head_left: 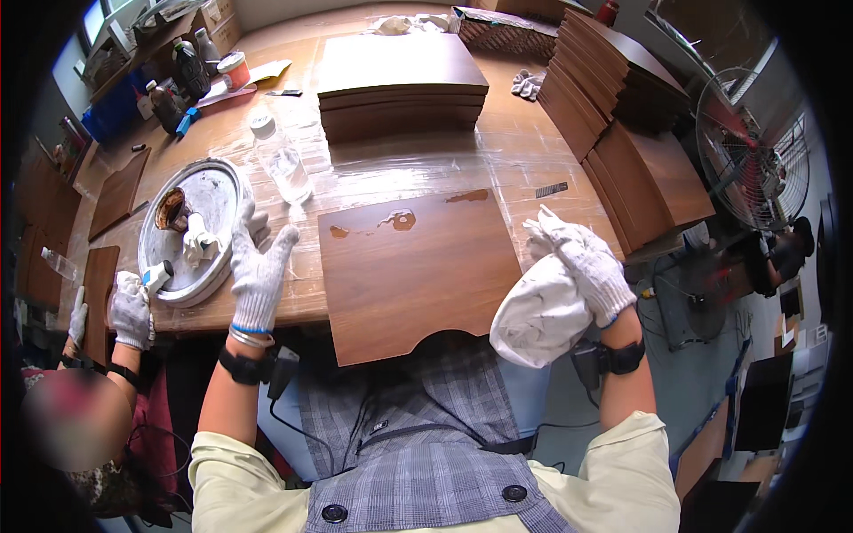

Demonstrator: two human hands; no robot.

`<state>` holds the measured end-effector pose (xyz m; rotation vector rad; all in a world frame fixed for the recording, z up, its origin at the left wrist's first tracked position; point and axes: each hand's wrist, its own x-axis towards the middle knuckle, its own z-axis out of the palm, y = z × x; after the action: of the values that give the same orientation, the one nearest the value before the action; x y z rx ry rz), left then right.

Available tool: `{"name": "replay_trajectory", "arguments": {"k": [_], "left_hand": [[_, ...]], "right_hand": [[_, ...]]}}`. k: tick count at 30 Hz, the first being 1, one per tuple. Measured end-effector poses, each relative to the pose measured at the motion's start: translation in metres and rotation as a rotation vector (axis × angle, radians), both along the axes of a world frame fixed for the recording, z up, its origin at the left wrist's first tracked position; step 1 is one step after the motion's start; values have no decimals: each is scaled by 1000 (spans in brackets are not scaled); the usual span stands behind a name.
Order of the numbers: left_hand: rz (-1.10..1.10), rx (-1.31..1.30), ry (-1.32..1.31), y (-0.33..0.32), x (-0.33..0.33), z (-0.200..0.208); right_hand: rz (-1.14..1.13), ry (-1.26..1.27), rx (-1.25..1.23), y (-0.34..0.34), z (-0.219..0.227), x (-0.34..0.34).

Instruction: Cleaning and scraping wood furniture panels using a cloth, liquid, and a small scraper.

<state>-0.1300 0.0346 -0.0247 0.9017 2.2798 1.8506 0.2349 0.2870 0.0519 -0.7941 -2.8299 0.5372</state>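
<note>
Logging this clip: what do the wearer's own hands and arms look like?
The left hand and right hand wear whitish knit gloves with blue-edged cuffs. Each wrist has a black strap with a dark box and thin cable; the left also has a pale bracelet. The sleeves are pale yellow.

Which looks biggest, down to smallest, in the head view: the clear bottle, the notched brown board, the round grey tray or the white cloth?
1. Notched brown board
2. Round grey tray
3. White cloth
4. Clear bottle
</note>
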Motion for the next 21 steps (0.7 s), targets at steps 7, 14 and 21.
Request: {"name": "replay_trajectory", "arguments": {"k": [7, 14, 21], "left_hand": [[-243, -256, -871, -93, 72, -22], [-735, -358, -1130, -57, 80, -40], [-991, -186, -1127, -43, 70, -76]], "right_hand": [[-242, -260, 214, 46, -11, -121], [-347, -343, 119, 60, -44, -165], [114, -385, -6, -66, -32, -224]]}}
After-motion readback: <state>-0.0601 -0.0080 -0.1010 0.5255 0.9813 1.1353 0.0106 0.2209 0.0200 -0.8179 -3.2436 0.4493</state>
